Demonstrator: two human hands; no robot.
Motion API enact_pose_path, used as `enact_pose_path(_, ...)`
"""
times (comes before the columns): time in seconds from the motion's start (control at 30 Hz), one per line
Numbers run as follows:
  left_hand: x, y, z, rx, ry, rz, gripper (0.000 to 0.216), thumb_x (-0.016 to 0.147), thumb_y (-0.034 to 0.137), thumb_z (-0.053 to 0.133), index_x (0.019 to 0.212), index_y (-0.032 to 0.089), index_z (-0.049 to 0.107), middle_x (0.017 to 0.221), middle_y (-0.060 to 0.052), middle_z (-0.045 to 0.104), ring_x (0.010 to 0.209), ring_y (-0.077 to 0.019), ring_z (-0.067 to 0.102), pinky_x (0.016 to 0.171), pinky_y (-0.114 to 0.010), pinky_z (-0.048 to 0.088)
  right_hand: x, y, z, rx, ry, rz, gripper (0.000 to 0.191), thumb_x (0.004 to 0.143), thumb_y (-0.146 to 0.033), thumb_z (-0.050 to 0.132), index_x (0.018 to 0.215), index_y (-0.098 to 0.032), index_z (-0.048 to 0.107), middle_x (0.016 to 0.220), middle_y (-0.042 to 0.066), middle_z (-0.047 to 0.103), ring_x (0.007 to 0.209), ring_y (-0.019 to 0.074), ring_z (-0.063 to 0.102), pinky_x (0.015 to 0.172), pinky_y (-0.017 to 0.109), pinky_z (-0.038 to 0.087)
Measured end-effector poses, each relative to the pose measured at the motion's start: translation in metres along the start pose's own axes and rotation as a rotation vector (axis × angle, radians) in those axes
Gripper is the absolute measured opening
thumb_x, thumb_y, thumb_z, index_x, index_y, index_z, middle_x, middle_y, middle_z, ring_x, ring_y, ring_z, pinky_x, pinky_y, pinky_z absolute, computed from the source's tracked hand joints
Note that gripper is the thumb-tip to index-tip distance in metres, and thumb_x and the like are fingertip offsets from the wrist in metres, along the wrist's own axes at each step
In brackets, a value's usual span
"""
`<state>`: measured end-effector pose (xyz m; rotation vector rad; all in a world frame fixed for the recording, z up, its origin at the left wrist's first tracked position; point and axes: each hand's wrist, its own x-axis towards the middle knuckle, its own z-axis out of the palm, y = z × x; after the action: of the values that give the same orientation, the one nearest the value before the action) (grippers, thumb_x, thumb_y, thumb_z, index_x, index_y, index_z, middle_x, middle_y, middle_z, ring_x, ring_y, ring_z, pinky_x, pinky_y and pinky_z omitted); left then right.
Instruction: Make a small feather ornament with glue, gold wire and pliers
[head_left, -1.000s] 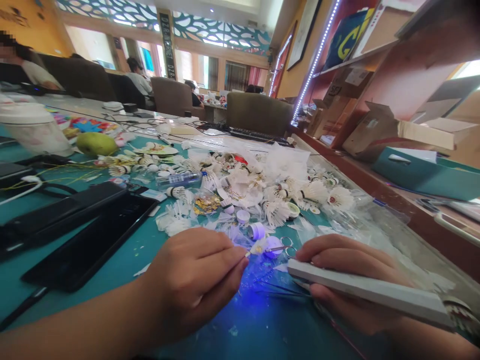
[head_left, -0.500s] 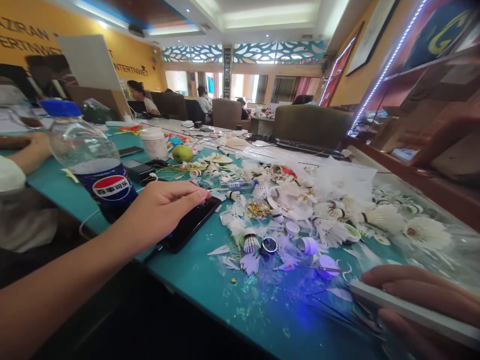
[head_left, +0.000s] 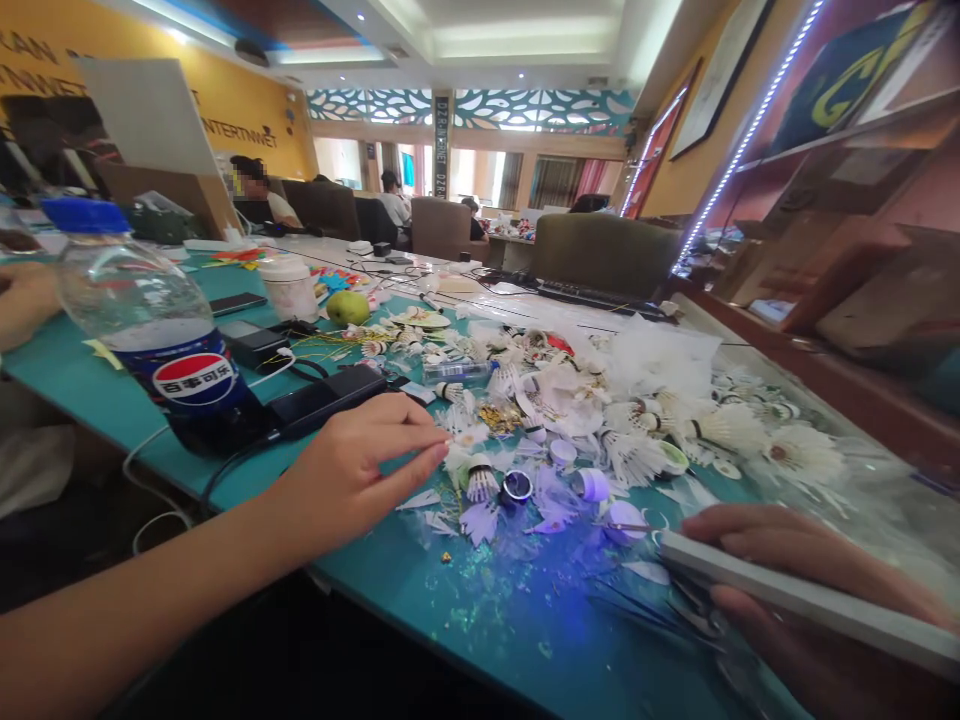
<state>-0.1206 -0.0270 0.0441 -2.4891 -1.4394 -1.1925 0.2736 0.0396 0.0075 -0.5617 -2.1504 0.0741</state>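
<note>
My left hand (head_left: 360, 465) reaches across the teal table (head_left: 510, 640), fingers stretched out and a little apart, their tips at the white feather pieces (head_left: 469, 440) on the near edge of the shuttlecock pile (head_left: 600, 400). Nothing shows in its fingers. My right hand (head_left: 795, 600) grips a long grey bar-shaped lamp (head_left: 795, 600) at the lower right; violet light from it falls on the table, small round caps (head_left: 592, 485) and cut feathers (head_left: 480, 520). Small scissors (head_left: 645, 530) lie just in front of the lamp's tip.
A Pepsi bottle (head_left: 157, 320) stands at the left beside dark phones and a power bank (head_left: 322, 400) with cables. A green fruit (head_left: 347, 308) and a white cup (head_left: 291, 287) sit farther back. Another person's hand (head_left: 26, 300) rests at far left; people sit in the background.
My left hand has moved from pinching a piece near the lamp, out over the dark phone, then right to the feather pieces. The view swung left, showing the bottle.
</note>
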Motion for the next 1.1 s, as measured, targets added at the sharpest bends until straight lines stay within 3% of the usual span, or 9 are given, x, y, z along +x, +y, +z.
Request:
enact_pose_path(0.13,-0.006,0.015,0.023,-0.042,-0.064,0.118,0.025,0.11,0.02,0.061,0.107,0.024,0.085,0.095,-0.002,0.078,0.087,-0.0206,0.071,0.101,-0.041,0.058,0.015,-0.013,0.003,0.141,0.069,-0.032,0.021,0.098,-0.024,0.081,0.115,-0.027,0.069,0.105,0.005,0.086,0.089,0.0191,0.086,0.079,0.023,0.071)
enact_pose_path(0.2,-0.01,0.026,0.036,-0.062,-0.106,0.132,0.027,0.114,0.022,0.057,0.11,0.024,0.084,0.098,-0.003,0.078,0.089,-0.0208,0.072,0.113,-0.048,0.052,0.019,-0.018,0.002,0.153,-0.017,-0.06,0.028,0.098,-0.021,0.081,0.122,-0.028,0.068,0.11,0.006,0.087,0.095,0.0212,0.087,0.081,0.026,0.071)
enact_pose_path(0.3,-0.015,0.044,0.054,-0.095,-0.201,0.13,0.027,0.114,0.02,0.057,0.111,0.024,0.083,0.1,-0.003,0.078,0.093,-0.0208,0.072,0.118,-0.049,0.047,0.019,-0.023,0.0,0.173,-0.117,-0.044,0.031,0.099,-0.026,0.082,0.127,-0.025,0.069,0.103,0.005,0.087,0.087,0.0203,0.087,0.076,0.024,0.069)
enact_pose_path(0.4,-0.021,0.06,0.071,-0.115,-0.292,0.125,0.026,0.114,0.02,0.058,0.107,0.026,0.083,0.1,-0.002,0.078,0.096,-0.0221,0.072,0.123,-0.054,0.04,0.017,-0.024,0.0,0.258,-0.168,-0.103,0.041,0.106,-0.038,0.074,0.142,-0.025,0.059,0.101,0.004,0.087,0.084,0.0175,0.086,0.076,0.024,0.068)
enact_pose_path(0.57,-0.027,0.066,0.092,-0.083,-0.363,0.116,0.026,0.114,0.022,0.058,0.105,0.026,0.081,0.104,-0.004,0.077,0.105,-0.0258,0.071,0.125,-0.064,0.029,0.018,-0.027,0.0,0.261,-0.242,-0.157,0.025,0.108,-0.039,0.073,0.123,-0.021,0.065,0.097,0.005,0.086,0.084,0.0163,0.084,0.076,0.023,0.064)
enact_pose_path(0.73,-0.028,0.06,0.097,-0.038,-0.352,0.12,0.022,0.113,0.022,0.059,0.115,0.026,0.081,0.108,-0.005,0.078,0.108,-0.0273,0.07,0.125,-0.067,0.028,0.022,-0.028,-0.002,0.197,-0.226,-0.164,0.022,0.111,-0.038,0.07,0.121,-0.019,0.065,0.097,0.006,0.085,0.083,0.0165,0.084,0.073,0.023,0.062)
enact_pose_path(0.97,-0.033,0.06,0.092,-0.047,-0.272,0.154,0.019,0.113,0.018,0.061,0.123,0.024,0.076,0.111,-0.005,0.077,0.108,-0.0246,0.071,0.125,-0.061,0.033,0.019,-0.026,-0.003,0.131,-0.237,-0.164,0.024,0.113,-0.04,0.065,0.12,-0.017,0.066,0.096,0.008,0.086,0.08,0.0169,0.084,0.072,0.023,0.062)
enact_pose_path(1.1,-0.033,0.062,0.071,-0.037,-0.186,0.188,0.025,0.112,0.008,0.053,0.108,0.025,0.07,0.095,0.0,0.075,0.097,-0.022,0.067,0.125,-0.054,0.037,0.02,-0.026,-0.004,0.103,-0.241,-0.172,0.024,0.114,-0.039,0.065,0.12,-0.016,0.066,0.098,0.009,0.086,0.083,0.0167,0.085,0.075,0.022,0.064)
